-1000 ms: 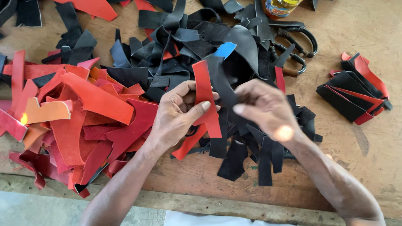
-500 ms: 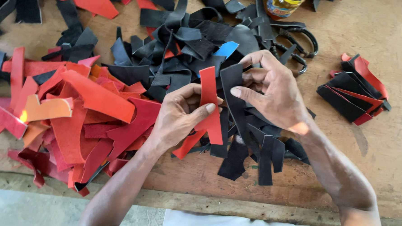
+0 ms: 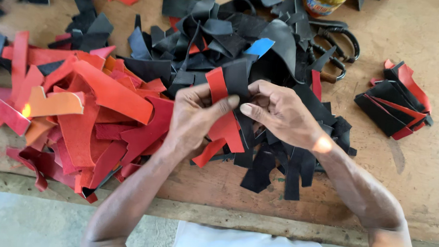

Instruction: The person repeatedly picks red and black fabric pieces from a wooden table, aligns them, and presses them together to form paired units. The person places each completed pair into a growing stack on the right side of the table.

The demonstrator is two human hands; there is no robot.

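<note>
The left hand (image 3: 192, 117) holds a red strip (image 3: 224, 111) and the right hand (image 3: 279, 111) closes its grip on a black strip (image 3: 237, 77). Both strips stand side by side above the tabletop (image 3: 415, 166), long axis nearly upright, tops leaning slightly left. Half a second ago, the right hand was higher, bringing the black strip in; now the strips touch.

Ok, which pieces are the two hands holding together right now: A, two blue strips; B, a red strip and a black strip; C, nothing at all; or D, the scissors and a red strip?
B: the left hand and right hand pinch a red strip beside a black strip, above the pile.
</note>
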